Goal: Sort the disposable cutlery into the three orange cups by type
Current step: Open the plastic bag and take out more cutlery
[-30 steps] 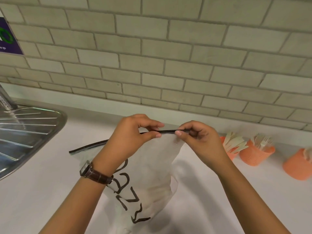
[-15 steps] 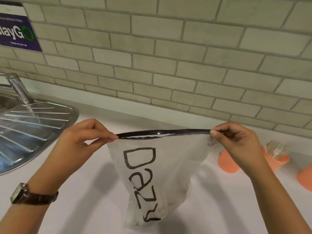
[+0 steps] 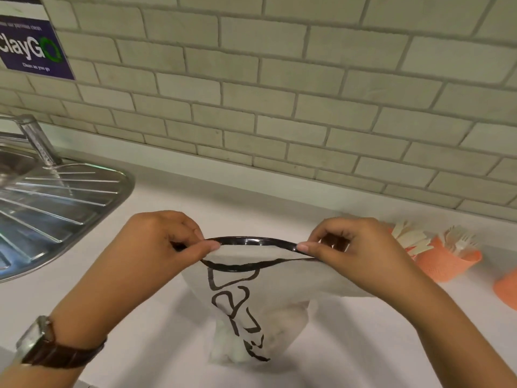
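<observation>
The left hand [image 3: 165,247] and right hand [image 3: 355,253] pinch the black rim [image 3: 251,240] of the soft, light plastic bag [image 3: 279,298], probably its firmest place to hold.

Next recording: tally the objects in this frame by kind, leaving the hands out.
Orange perforated plastic cups: 3
White plastic zip bag with black rim: 1
Steel sink drainboard: 1
Chrome tap: 1
Purple wall sign: 1
Brown-strapped wristwatch: 1
Total: 8

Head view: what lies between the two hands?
The parted black zip rim of the translucent white plastic bag, pinched by left hand and right hand, in head view.
</observation>
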A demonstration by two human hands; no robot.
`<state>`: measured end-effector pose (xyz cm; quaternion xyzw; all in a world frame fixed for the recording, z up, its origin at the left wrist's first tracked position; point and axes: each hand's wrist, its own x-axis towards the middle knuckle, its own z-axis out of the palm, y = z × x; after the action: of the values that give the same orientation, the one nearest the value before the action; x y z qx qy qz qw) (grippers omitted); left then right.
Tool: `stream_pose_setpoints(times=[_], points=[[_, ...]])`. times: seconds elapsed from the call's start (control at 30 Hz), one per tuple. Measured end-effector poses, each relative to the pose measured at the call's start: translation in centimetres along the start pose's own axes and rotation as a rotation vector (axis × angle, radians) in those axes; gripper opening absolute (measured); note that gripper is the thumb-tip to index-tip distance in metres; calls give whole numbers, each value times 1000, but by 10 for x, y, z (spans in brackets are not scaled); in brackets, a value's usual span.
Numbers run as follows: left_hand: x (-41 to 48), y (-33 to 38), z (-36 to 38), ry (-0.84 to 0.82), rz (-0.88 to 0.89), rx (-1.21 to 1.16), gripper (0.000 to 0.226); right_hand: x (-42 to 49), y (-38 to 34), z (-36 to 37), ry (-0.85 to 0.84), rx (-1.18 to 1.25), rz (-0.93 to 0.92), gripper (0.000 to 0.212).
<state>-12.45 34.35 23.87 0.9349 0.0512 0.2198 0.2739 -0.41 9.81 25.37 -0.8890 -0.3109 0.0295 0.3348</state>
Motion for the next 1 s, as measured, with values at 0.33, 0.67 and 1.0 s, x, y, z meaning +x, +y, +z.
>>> stream_pose_setpoints(times=[0.33, 0.67, 1.0], points=[[-18, -8, 25, 58, -59, 183, 64, -16, 27, 20, 212, -321, -39, 23], [-37, -35, 79, -55, -857, -982, 7, -49, 58, 52, -93, 1054, 648, 38], [16, -18, 97, 15, -1019, -2196, 18, 9, 68, 47, -50, 2061, 752, 35]])
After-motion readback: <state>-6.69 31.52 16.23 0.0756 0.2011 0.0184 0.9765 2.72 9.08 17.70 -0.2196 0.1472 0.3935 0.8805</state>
